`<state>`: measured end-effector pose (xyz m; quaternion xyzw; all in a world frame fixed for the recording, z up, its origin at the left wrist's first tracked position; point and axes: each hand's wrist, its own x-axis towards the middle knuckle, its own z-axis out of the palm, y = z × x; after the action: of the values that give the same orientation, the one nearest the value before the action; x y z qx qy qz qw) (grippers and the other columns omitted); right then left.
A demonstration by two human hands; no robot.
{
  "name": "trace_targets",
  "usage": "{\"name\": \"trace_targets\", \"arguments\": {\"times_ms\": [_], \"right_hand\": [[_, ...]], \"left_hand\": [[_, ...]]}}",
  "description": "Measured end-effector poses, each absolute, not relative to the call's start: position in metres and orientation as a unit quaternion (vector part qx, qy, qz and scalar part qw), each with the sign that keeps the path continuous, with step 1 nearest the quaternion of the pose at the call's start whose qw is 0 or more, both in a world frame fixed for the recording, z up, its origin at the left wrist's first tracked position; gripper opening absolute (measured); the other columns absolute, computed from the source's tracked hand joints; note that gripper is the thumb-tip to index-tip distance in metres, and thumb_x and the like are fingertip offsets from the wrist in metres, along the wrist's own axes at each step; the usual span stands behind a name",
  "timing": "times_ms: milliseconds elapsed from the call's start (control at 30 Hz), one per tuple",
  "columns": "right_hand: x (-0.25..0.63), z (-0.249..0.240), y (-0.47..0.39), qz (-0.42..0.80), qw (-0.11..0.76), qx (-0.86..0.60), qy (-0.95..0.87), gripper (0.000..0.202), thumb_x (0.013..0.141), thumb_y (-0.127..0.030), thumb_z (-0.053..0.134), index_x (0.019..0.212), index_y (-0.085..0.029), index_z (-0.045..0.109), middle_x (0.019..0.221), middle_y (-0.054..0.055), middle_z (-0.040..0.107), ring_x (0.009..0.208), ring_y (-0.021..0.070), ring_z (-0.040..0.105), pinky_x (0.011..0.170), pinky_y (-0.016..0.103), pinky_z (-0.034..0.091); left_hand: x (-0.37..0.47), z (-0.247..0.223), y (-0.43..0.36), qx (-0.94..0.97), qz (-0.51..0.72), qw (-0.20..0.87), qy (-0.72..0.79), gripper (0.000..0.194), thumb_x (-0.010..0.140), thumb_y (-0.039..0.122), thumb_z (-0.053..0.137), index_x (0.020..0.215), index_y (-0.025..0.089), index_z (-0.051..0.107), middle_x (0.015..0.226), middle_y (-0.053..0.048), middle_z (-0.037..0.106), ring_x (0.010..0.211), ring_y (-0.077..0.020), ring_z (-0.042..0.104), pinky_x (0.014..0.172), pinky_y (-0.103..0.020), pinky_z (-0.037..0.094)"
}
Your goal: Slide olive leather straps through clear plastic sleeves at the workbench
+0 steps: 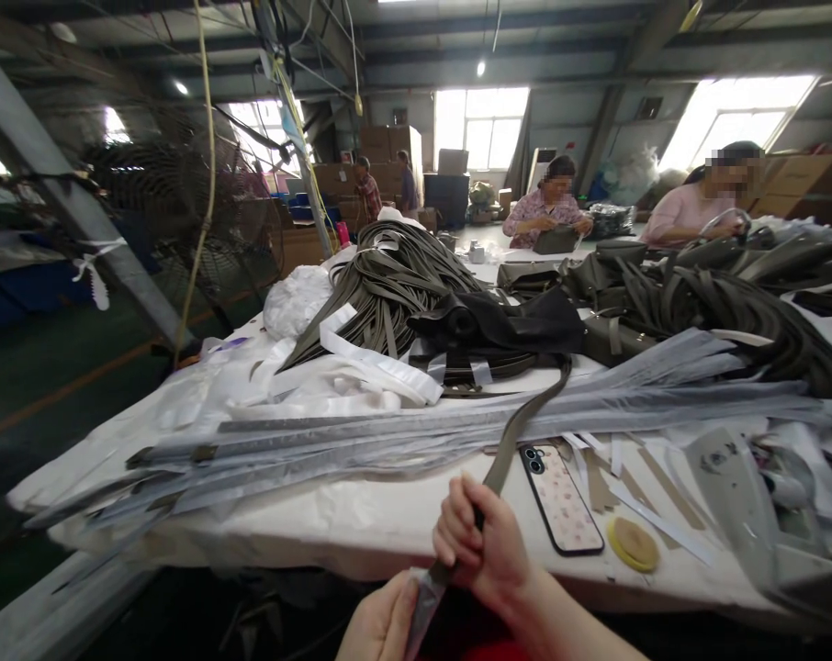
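Note:
A long dark olive strap [521, 424] runs from the dark pile on the table down to the front edge. My right hand [481, 542] is wrapped round it near the table's edge. Lower and to the left, my left hand [380, 617] pinches the strap's lower part, where a translucent plastic sleeve [426, 601] covers it. Just right of my right hand lies a phone in a patterned case [566, 505]. Behind both hands, a bundle of plastic-wrapped straps [361, 445] stretches across the table.
On the white table [320, 514] are a heap of olive straps [402, 275], black material [505, 321], a yellow tape roll [632, 543] and paper strips. A clear plastic container [739, 496] is at right. Two people [550, 207] work across the table; a fan [174, 197] stands left.

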<state>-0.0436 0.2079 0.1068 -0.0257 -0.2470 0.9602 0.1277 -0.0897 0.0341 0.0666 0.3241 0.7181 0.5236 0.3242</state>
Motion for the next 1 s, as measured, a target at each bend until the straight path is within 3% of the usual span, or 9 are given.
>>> {"name": "trace_targets", "arguments": {"times_ms": [133, 233, 333, 433, 567, 667, 767, 867, 1000], "right_hand": [[-0.045, 0.118, 0.235, 0.949, 0.196, -0.035, -0.243, 0.048, 0.09, -0.042, 0.064, 0.054, -0.02, 0.041, 0.038, -0.013, 0.022, 0.032, 0.0037, 0.011, 0.039, 0.018, 0.031], [-0.048, 0.111, 0.215, 0.954, 0.152, -0.032, -0.255, 0.05, 0.089, -0.049, 0.064, 0.055, -0.02, 0.041, 0.037, -0.013, 0.024, 0.031, 0.0037, 0.012, 0.039, 0.019, 0.031], [-0.05, 0.105, 0.198, 0.957, 0.101, -0.036, -0.27, 0.049, 0.088, -0.052, 0.063, 0.056, -0.02, 0.043, 0.037, -0.013, 0.027, 0.031, 0.0038, 0.016, 0.044, 0.021, 0.036], [-0.049, 0.113, 0.22, 0.949, 0.153, -0.049, -0.272, 0.048, 0.088, -0.047, 0.064, 0.055, -0.02, 0.041, 0.037, -0.013, 0.025, 0.031, 0.0039, 0.015, 0.046, 0.022, 0.036], [-0.05, 0.125, 0.245, 0.939, 0.216, -0.063, -0.261, 0.045, 0.089, -0.039, 0.065, 0.055, -0.02, 0.042, 0.037, -0.012, 0.026, 0.032, 0.0042, 0.013, 0.045, 0.021, 0.034], [-0.051, 0.116, 0.217, 0.95, 0.155, -0.046, -0.267, 0.046, 0.087, -0.047, 0.065, 0.056, -0.02, 0.044, 0.037, -0.012, 0.028, 0.031, 0.0043, 0.016, 0.045, 0.022, 0.035], [-0.052, 0.107, 0.197, 0.95, 0.104, -0.033, -0.293, 0.047, 0.089, -0.052, 0.062, 0.058, -0.02, 0.047, 0.038, -0.012, 0.03, 0.032, 0.0051, 0.022, 0.051, 0.024, 0.04], [-0.051, 0.114, 0.221, 0.947, 0.154, -0.031, -0.279, 0.045, 0.09, -0.045, 0.062, 0.056, -0.02, 0.045, 0.038, -0.013, 0.028, 0.032, 0.0045, 0.019, 0.056, 0.024, 0.043], [-0.051, 0.123, 0.245, 0.941, 0.215, -0.034, -0.26, 0.044, 0.092, -0.04, 0.061, 0.056, -0.02, 0.045, 0.038, -0.013, 0.028, 0.032, 0.0042, 0.015, 0.055, 0.023, 0.042]], "left_hand": [[-0.096, 0.068, 0.03, 0.292, 0.488, 0.374, 0.732, 0.056, 0.094, 0.066, 0.035, 0.075, 0.02, 0.058, 0.061, 0.001, 0.06, 0.054, -0.0128, 0.052, 0.055, -0.023, 0.041], [-0.09, 0.073, 0.039, 0.248, 0.505, 0.408, 0.719, 0.057, 0.092, 0.069, 0.033, 0.076, 0.02, 0.056, 0.054, 0.002, 0.058, 0.041, -0.0098, 0.047, 0.043, -0.021, 0.033], [-0.086, 0.075, 0.044, 0.238, 0.531, 0.385, 0.717, 0.057, 0.092, 0.069, 0.035, 0.077, 0.019, 0.056, 0.052, 0.004, 0.054, 0.04, -0.0091, 0.046, 0.043, -0.02, 0.034], [-0.09, 0.078, 0.037, 0.234, 0.508, 0.38, 0.736, 0.056, 0.091, 0.07, 0.038, 0.073, 0.019, 0.053, 0.048, 0.007, 0.047, 0.038, -0.0076, 0.04, 0.041, -0.019, 0.03], [-0.098, 0.084, 0.035, 0.253, 0.502, 0.399, 0.725, 0.056, 0.092, 0.068, 0.039, 0.076, 0.018, 0.057, 0.06, 0.001, 0.063, 0.046, -0.0102, 0.054, 0.048, -0.02, 0.039], [-0.095, 0.088, 0.046, 0.262, 0.518, 0.382, 0.72, 0.056, 0.093, 0.066, 0.037, 0.077, 0.017, 0.059, 0.064, 0.0, 0.065, 0.05, -0.0108, 0.057, 0.051, -0.021, 0.042], [-0.093, 0.089, 0.05, 0.246, 0.519, 0.382, 0.725, 0.058, 0.092, 0.07, 0.033, 0.078, 0.018, 0.056, 0.058, 0.003, 0.058, 0.046, -0.0106, 0.053, 0.047, -0.021, 0.04], [-0.098, 0.089, 0.041, 0.242, 0.487, 0.379, 0.749, 0.057, 0.091, 0.071, 0.035, 0.074, 0.019, 0.052, 0.052, 0.006, 0.05, 0.041, -0.0091, 0.046, 0.044, -0.02, 0.036], [-0.103, 0.091, 0.036, 0.256, 0.482, 0.373, 0.75, 0.054, 0.093, 0.066, 0.037, 0.073, 0.018, 0.054, 0.056, 0.004, 0.056, 0.045, -0.009, 0.05, 0.048, -0.02, 0.038]]}}
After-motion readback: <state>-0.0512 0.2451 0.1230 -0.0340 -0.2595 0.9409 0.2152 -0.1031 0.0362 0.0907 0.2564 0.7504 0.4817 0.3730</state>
